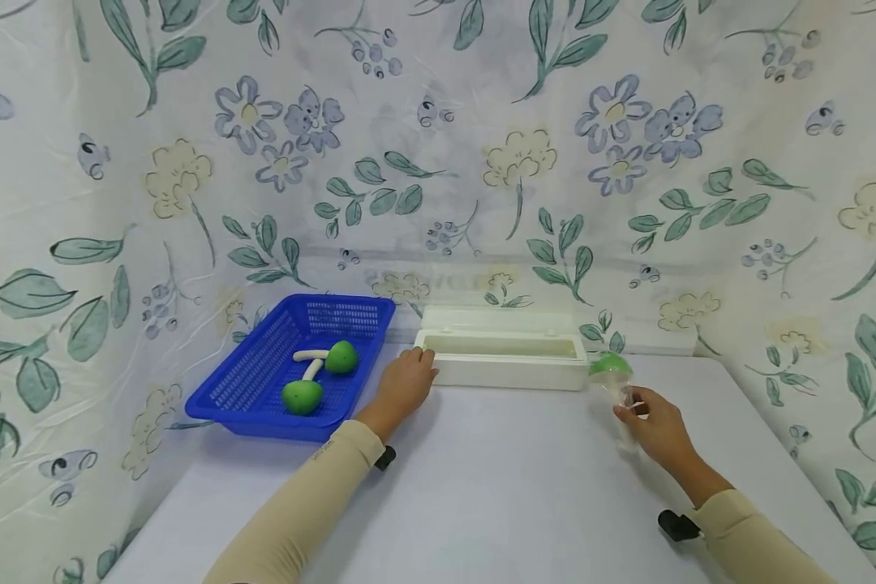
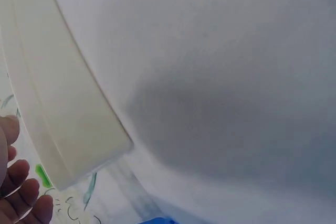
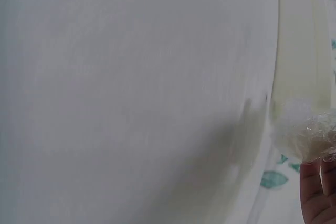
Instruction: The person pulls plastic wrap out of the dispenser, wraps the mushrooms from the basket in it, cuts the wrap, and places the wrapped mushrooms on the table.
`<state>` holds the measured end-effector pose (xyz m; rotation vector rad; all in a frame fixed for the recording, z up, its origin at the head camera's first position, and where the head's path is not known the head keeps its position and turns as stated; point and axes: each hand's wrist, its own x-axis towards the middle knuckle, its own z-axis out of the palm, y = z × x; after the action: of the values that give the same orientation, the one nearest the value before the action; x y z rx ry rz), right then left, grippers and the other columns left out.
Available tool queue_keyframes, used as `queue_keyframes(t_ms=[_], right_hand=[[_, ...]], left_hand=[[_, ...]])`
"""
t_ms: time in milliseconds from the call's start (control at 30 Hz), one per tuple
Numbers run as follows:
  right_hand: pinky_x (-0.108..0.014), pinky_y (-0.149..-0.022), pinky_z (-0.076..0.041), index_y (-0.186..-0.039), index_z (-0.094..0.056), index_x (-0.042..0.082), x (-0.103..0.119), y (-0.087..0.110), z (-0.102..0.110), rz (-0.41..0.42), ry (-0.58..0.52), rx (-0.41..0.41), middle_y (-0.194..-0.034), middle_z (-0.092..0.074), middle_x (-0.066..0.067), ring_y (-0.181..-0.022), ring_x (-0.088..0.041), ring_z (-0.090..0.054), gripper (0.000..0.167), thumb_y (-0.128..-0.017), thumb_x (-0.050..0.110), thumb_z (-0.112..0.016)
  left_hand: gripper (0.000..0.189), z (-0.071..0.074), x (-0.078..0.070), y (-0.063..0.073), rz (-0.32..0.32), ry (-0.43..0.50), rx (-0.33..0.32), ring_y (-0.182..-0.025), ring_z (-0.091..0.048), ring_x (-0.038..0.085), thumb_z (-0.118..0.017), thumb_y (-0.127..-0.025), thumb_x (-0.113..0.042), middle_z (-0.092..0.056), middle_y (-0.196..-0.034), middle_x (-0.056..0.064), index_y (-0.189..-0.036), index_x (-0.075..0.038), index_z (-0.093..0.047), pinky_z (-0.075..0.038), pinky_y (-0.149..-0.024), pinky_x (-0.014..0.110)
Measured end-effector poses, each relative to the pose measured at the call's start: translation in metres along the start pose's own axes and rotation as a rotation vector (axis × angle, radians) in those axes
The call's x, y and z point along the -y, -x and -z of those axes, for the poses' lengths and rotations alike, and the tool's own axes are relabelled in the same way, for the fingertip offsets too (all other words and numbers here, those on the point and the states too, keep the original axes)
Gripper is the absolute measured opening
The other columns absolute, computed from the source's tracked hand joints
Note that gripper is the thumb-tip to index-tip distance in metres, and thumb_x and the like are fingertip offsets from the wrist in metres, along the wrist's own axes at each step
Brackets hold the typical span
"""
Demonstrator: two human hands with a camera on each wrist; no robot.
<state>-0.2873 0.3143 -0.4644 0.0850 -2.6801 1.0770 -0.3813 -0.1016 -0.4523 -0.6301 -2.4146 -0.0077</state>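
Note:
A long white box (image 1: 511, 371) with its lid raised at the back stands near the backdrop. At its left end is my left hand (image 1: 405, 381), fingers curled at the corner; in the left wrist view the fingertips (image 2: 26, 195) lie close by the rim, with a bright green patch (image 2: 43, 176) between. Beside the box's right end, my right hand (image 1: 655, 426) pinches a toy mushroom (image 1: 611, 365) by its pale stem, green cap up. Crinkled clear wrap (image 3: 304, 132) covers it in the right wrist view, fingers below.
A blue perforated basket (image 1: 255, 357) stands at the left, holding two green-capped mushrooms (image 1: 302, 397) with white stems. The white table (image 1: 511, 487) meets a floral cloth backdrop (image 1: 438, 162) behind and at the sides.

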Motion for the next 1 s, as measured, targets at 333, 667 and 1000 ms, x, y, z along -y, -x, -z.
queue_keyframes(t_ms=[333,667,1000], right_hand=[[-0.041,-0.066,-0.052,-0.126,-0.050,-0.012,-0.040,0.005,0.036,-0.007,0.086,-0.071,-0.110,-0.060,-0.026,-0.099,-0.042,-0.058,0.049,-0.095,0.023,-0.064],[-0.043,-0.064,-0.050,-0.127,-0.045,-0.017,-0.080,0.016,0.072,-0.080,0.171,-0.069,-0.109,-0.057,-0.031,-0.092,-0.041,-0.057,0.052,-0.096,0.022,-0.061],[-0.047,-0.062,-0.048,-0.120,-0.047,-0.021,-0.093,0.020,0.102,-0.028,0.281,-0.082,-0.104,-0.056,-0.031,-0.087,-0.041,-0.057,0.045,-0.094,0.013,-0.062]], left_hand=[[0.023,-0.009,0.013,-0.004,-0.050,-0.046,-0.035,-0.078,-0.056,0.028,-0.072,-0.089,-0.017,-0.056,-0.089,0.015,-0.107,-0.004,-0.066,-0.051,-0.061,0.038],[0.025,-0.012,0.014,-0.001,-0.015,-0.095,0.023,-0.077,-0.056,0.028,-0.070,-0.091,-0.025,-0.054,-0.089,0.013,-0.105,-0.005,-0.064,-0.050,-0.059,0.038],[0.021,-0.007,0.015,-0.011,-0.007,-0.071,0.063,-0.077,-0.054,0.027,-0.064,-0.096,-0.025,-0.052,-0.086,0.012,-0.101,-0.004,-0.066,-0.050,-0.061,0.038]])
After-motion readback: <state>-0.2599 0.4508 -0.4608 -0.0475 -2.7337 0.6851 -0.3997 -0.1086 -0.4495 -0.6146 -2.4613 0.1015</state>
